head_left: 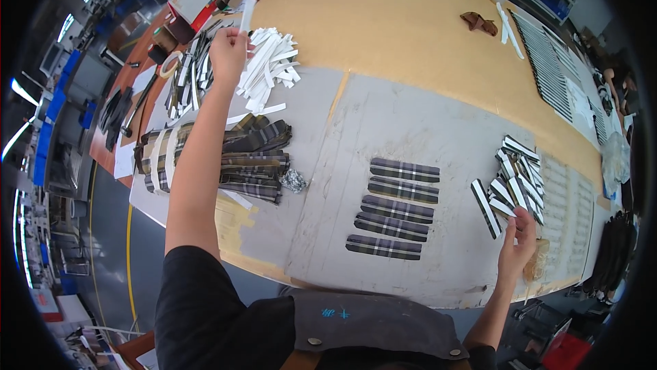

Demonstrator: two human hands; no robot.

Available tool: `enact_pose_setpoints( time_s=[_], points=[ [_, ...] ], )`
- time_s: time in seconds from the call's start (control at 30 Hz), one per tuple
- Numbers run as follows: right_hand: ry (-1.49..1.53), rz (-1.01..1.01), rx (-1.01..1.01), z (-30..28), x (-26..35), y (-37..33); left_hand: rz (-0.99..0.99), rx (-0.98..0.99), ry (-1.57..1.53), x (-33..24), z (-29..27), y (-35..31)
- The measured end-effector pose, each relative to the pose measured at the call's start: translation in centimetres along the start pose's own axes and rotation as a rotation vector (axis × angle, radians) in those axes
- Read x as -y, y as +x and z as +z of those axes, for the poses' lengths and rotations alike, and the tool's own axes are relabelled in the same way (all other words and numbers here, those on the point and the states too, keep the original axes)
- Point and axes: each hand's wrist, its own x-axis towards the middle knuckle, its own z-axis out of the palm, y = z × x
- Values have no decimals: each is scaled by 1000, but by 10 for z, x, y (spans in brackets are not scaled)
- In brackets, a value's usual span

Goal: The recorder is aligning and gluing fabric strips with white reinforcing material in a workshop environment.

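The left hand [229, 52] pinches a narrow, flat white strip [246, 15] near a tangled paper-white heap [268, 65]. The right hand [518, 238] curls at white-and-dark strips [518, 190]; whether it grips one, I cannot tell. Plaid cloth pieces [397, 208] lie in neat rows on grey board [325, 226].

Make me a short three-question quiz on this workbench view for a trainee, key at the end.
1. What is the left hand holding?

2. True or false: exactly five flat, dark plaid fabric strips lie one below another on the grey sheet covering the table.

3. Which of these is nearest the right hand?
a) the round, pale tape roll
b) the heap of narrow black-and-white strips
c) the pile of loose white strips

Key:
1. A single thin, straight white strip.
2. True.
3. b
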Motion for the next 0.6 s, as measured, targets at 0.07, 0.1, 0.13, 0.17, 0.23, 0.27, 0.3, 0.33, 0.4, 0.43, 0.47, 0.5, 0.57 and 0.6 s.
enact_pose_setpoints(
  time_s=[0.07, 0.1, 0.13, 0.17, 0.23, 0.27, 0.3, 0.33, 0.4, 0.43, 0.47, 0.5, 0.57, 0.6],
  points=[
    [199, 44, 38, 8, 11, -8, -69, 240, -259, -50, 17, -39],
    [320, 127, 103, 13, 25, -9, -97, 388, -377, -71, 20, -65],
    [469, 185, 212, 17, 35, -11, -178, 506, -377, -100, 26, -96],
    [601, 201, 308, 23, 47, -14, -296, 637, -405, -119, 33, -127],
    [774, 144, 582, 40, 76, -18, -474, 870, -482, -145, 38, -191],
    [1014, 118, 650, 52, 87, -27, -582, 1025, -575, -147, 43, -221],
    [1114, 205, 662, 66, 90, -41, -637, 1114, -604, -150, 50, -247],
    [1226, 284, 672, 73, 91, -51, -691, 1200, -620, -154, 56, -271],
    [1213, 412, 670, 64, 98, -54, -694, 1244, -653, -155, 65, -310],
    [1222, 543, 715, 57, 98, -55, -712, 1238, -669, -153, 69, -324],
    [1216, 542, 666, 51, 96, -58, -700, 1286, -677, -150, 71, -333],
    [1250, 581, 589, 45, 94, -62, -555, 1302, -643, -148, 75, -340],
    [1276, 614, 490, 31, 84, -65, -509, 1377, -627, -150, 75, -350],
    [1283, 655, 411, 23, 75, -64, -501, 1401, -635, -153, 74, -353]
  ],
)
